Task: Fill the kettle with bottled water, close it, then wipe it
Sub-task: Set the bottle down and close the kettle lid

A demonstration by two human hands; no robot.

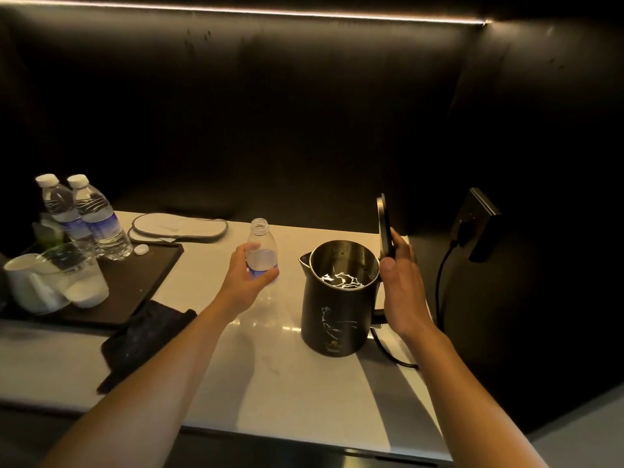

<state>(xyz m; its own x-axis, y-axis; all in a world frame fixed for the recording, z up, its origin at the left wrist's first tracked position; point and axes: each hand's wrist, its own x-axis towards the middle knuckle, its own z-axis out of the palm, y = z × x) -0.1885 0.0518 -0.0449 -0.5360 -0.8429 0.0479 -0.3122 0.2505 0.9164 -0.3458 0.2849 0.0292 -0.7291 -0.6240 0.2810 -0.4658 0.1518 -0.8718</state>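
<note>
A black kettle (337, 312) stands on the white counter (287, 383), with water glinting inside. Its lid (384, 228) is swung up on the right side. My right hand (401, 288) grips the lower part of the raised lid, next to the handle. My left hand (248, 282) holds an uncapped clear water bottle (261, 244) upright on the counter, left of the kettle; the bottle looks nearly empty. Its white cap (141, 249) lies on the black tray. A dark cloth (141, 336) lies by the tray's front corner.
A black tray (135, 285) at the left carries two full capped bottles (84, 217), white cups and a glass (81, 278). Grey-edged slippers (179, 226) lie behind it. The kettle's cord (439, 288) runs to a wall socket (472, 224) at the right.
</note>
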